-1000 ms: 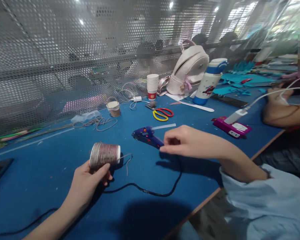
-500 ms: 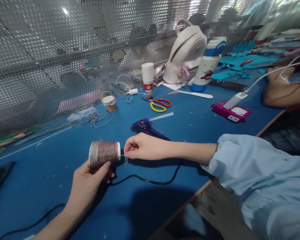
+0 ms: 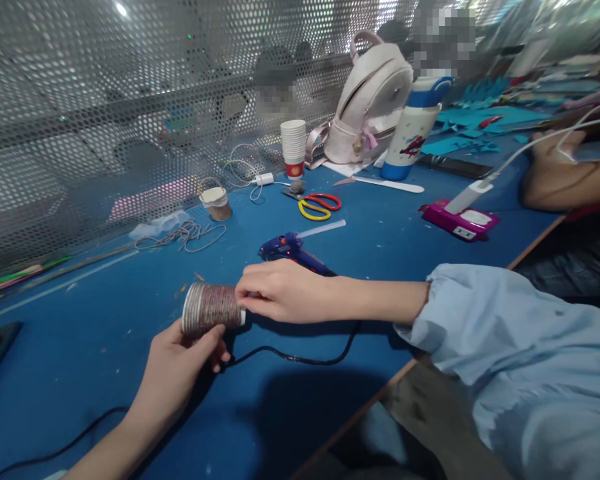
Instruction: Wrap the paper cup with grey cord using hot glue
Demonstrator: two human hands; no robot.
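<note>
My left hand (image 3: pixel 177 370) grips a cup wrapped in brownish cord (image 3: pixel 210 309), holding it on its side just above the blue table (image 3: pixel 80 347). My right hand (image 3: pixel 280 291) reaches in from the right, fingers closed against the cup's right end, pressing on the cord there. The cord's loose end is hidden under those fingers. A blue glue gun (image 3: pixel 293 252) with a clear glue stick lies just behind my right hand, its black cable (image 3: pixel 300 359) curving under my wrist.
Yellow-and-red scissors (image 3: pixel 317 205), a stack of paper cups (image 3: pixel 293 148), a small basket cup (image 3: pixel 215 203), loose cord (image 3: pixel 190 235), a pink backpack (image 3: pixel 370 100), a bottle (image 3: pixel 415 130) and a pink power strip (image 3: pixel 457 221) lie farther back. Another person's arm (image 3: pixel 570 180) rests at right. A perforated metal screen (image 3: pixel 105 100) backs the table.
My right hand came from the glue gun leftward to the cup, pinched the loose cord end, and now presses against the cup's end. The left hand kept holding the cup.
</note>
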